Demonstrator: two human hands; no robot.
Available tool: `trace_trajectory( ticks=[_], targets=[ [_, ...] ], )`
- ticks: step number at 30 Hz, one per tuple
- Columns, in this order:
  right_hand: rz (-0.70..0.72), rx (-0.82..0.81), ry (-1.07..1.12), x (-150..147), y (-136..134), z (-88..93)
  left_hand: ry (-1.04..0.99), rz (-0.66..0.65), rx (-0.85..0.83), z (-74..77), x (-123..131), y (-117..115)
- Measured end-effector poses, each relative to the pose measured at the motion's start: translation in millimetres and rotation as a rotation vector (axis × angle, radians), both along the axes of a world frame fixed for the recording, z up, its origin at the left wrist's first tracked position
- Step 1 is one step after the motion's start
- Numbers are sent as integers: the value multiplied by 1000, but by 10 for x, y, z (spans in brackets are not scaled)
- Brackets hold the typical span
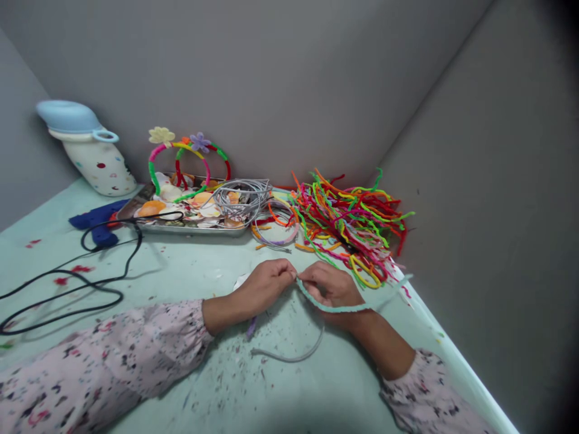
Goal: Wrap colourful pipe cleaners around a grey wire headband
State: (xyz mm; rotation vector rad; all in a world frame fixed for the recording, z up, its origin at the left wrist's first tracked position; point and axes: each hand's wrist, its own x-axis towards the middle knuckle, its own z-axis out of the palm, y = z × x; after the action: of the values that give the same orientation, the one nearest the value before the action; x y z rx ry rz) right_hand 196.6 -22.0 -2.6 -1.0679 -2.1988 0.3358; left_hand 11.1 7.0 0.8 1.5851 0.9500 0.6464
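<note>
My left hand (266, 286) and my right hand (332, 289) meet fingertip to fingertip above the table, both closed in a pinch. Between them is the end of a pale mint pipe cleaner (335, 308). Its free length curves below the right fingers, crosses the right wrist and sticks out to the right. A grey cord (294, 360) curves out from beneath the right hand toward the left; how it runs behind the fingers is hidden. A short purple fuzzy piece (251, 327) shows below the left hand. Something white (241, 279) lies partly hidden behind the left hand.
A metal tray (194, 230) at the back holds stained scraps, flower-topped hoops (156, 154) and coiled grey cord (244, 196). Right of it lies a heap of coloured pipe cleaners (348, 217). At left are a blue glue gun (97, 220), a black cable (122, 295) and a bottle (97, 157).
</note>
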Motion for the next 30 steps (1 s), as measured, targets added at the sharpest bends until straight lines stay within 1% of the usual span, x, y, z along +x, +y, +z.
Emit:
trace_trajectory(
  ticks=[2,4,7,10,13,18,24,27,30],
  targets=[
    [-32,-60,101,-19,1,6,19,-11,14,15,-4,-4],
    [-93,-151,177,-39,11,2,28,-21,46,25,-5,-7],
    [-157,-373,336,-57,40,-30,39,-36,82,27,-1,-12],
    [-156,-606,497,-62,71,-70,63,-48,89,27,6,-21],
    [-156,-717,560,-62,89,-77,85,-49,84,34,7,-28],
    [-141,-779,560,-46,93,-39,77,-73,123,41,-2,-23],
    [-105,-769,512,-20,99,-40,76,-67,88,43,-6,-30],
    [-100,-699,462,-23,99,-56,52,-52,82,34,-4,-33],
    [-106,-555,356,-27,81,-55,38,-41,74,16,-1,-27]
  ],
)
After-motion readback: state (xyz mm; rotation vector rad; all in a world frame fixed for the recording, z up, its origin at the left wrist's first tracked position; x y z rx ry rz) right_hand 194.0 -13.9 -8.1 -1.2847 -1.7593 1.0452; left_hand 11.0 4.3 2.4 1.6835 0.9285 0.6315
